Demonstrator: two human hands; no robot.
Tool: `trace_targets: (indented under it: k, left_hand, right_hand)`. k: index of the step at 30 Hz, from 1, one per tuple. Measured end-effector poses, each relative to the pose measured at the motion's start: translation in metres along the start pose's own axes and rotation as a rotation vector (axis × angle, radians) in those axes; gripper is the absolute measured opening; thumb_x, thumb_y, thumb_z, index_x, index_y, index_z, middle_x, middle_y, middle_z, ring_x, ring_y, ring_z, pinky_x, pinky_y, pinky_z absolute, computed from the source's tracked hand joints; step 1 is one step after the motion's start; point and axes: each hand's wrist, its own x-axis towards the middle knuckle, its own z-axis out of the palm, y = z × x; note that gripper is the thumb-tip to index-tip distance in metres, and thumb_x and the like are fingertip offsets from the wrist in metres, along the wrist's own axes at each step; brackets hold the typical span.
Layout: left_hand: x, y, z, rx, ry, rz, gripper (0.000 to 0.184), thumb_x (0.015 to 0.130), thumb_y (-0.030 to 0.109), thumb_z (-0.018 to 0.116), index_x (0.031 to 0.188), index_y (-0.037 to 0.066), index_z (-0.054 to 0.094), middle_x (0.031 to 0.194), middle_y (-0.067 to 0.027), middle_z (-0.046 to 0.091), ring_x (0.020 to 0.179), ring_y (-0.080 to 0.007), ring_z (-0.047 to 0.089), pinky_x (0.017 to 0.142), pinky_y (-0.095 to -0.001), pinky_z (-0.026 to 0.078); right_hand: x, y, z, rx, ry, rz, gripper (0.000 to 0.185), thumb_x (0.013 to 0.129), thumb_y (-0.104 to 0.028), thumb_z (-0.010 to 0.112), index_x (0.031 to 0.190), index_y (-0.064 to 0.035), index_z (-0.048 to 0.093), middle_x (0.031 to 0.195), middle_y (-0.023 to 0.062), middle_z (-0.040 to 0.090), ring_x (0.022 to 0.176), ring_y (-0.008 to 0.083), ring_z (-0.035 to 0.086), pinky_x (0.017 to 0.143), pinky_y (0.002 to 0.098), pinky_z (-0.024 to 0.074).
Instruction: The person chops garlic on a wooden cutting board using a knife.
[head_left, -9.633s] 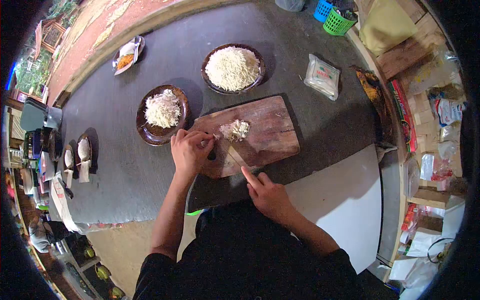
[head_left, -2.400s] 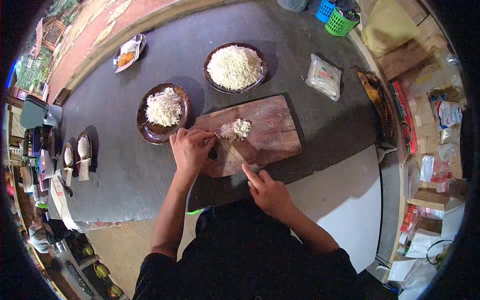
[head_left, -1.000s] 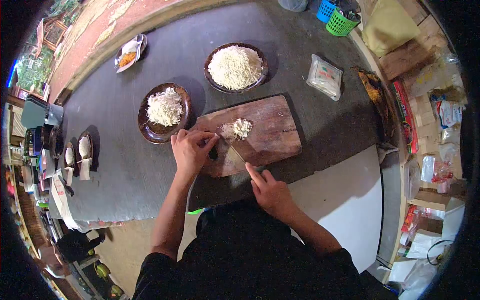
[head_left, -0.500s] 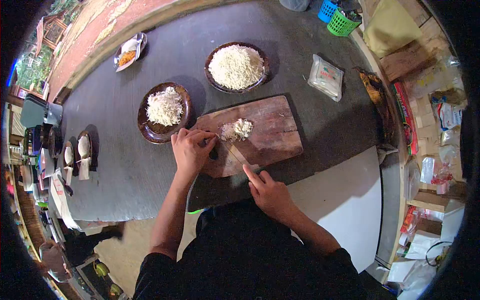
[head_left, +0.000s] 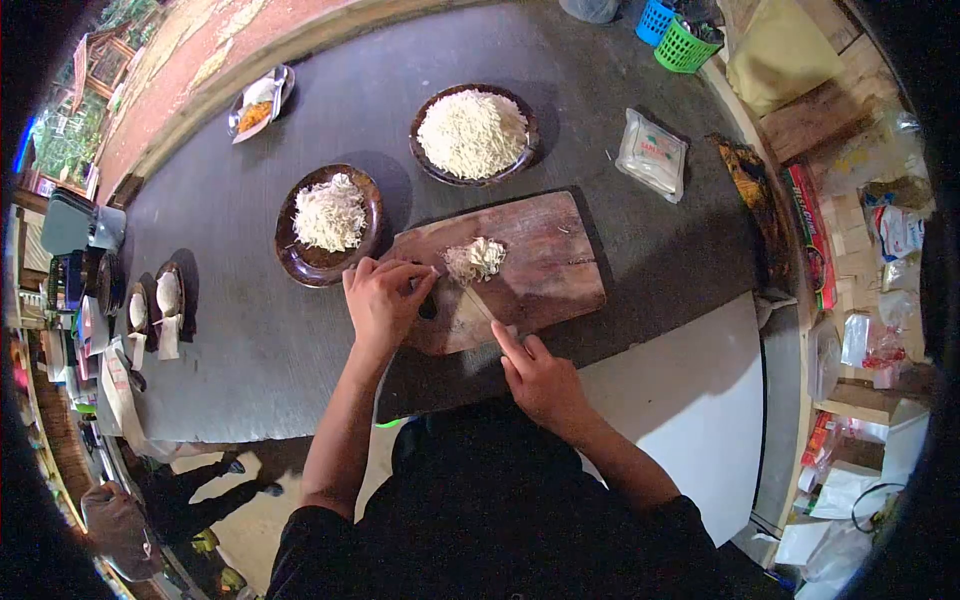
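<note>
My right hand (head_left: 545, 382) is closed round the handle of a knife (head_left: 479, 303), the forefinger stretched along it. The blade slants up and left over the wooden cutting board (head_left: 545, 235). My left hand (head_left: 384, 302) hangs over the board's left end, fingertips pinched on a small pale piece of food (head_left: 434, 272) by the blade tip. A little heap of chopped pale pieces (head_left: 476, 260), partly pinkish, lies on the board just beyond the knife. Above my left hand stands a brown plate (head_left: 290, 255) of white shreds (head_left: 330, 213).
A second brown plate (head_left: 417, 160) at the back carries a taller mound of white shreds (head_left: 472, 133). To its right lies a plastic-wrapped packet (head_left: 652, 156). Small dishes (head_left: 168, 290) sit at the left, baskets (head_left: 687, 46) at the far right. Another person's legs (head_left: 205, 490) show lower left.
My right hand and the knife have shifted slightly right and down. My left hand has barely moved. At the lower left, the other person has come further into view.
</note>
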Motion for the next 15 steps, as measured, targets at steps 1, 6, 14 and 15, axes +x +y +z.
trace_targets:
  k: [1, 6, 14, 15]
  left_hand:
    - [0.0, -0.001, 0.001, 0.003, 0.002, 0.009, 0.014, 0.079, 0.033, 0.081, 0.084, 0.02, 0.081, 0.088, 0.0072, 0.075, 0.083, -0.019, 0.058, 0.081, -0.0365, 0.039]
    - [-0.001, -0.005, 0.002, 0.01, -0.01, 0.021, 0.014, 0.079, 0.033, 0.082, 0.087, 0.021, 0.081, 0.09, 0.0078, 0.076, 0.084, -0.0192, 0.058, 0.082, -0.0367, 0.04]
    - [-0.001, -0.005, 0.002, -0.014, -0.03, 0.007, 0.014, 0.078, 0.026, 0.081, 0.09, 0.02, 0.081, 0.093, 0.0064, 0.076, 0.085, -0.0199, 0.059, 0.082, -0.0374, 0.04]
    - [-0.001, -0.005, 0.001, -0.014, -0.031, 0.008, 0.014, 0.078, 0.026, 0.081, 0.09, 0.02, 0.081, 0.093, 0.0064, 0.076, 0.085, -0.0199, 0.059, 0.082, -0.0374, 0.04]
  right_hand:
    - [-0.002, 0.0, -0.003, 0.008, -0.014, -0.007, 0.059, 0.099, -0.02, 0.059, 0.155, -0.0192, 0.041, 0.092, 0.0133, 0.058, 0.067, 0.0336, 0.066, 0.059, 0.0448, 0.0573]
    - [-0.004, -0.003, -0.003, 0.05, -0.021, -0.055, 0.067, 0.098, -0.023, 0.061, 0.158, -0.0226, 0.032, 0.093, 0.0166, 0.06, 0.062, 0.0376, 0.065, 0.055, 0.0487, 0.0582]
    - [0.003, -0.005, 0.009, 0.078, 0.003, -0.061, 0.06, 0.098, -0.019, 0.06, 0.155, -0.0194, 0.04, 0.092, 0.0151, 0.057, 0.067, 0.0365, 0.065, 0.059, 0.0472, 0.057]
    - [0.005, -0.006, 0.009, 0.079, 0.003, -0.061, 0.06, 0.098, -0.019, 0.06, 0.155, -0.0194, 0.04, 0.092, 0.0151, 0.057, 0.067, 0.0365, 0.065, 0.059, 0.0472, 0.057]
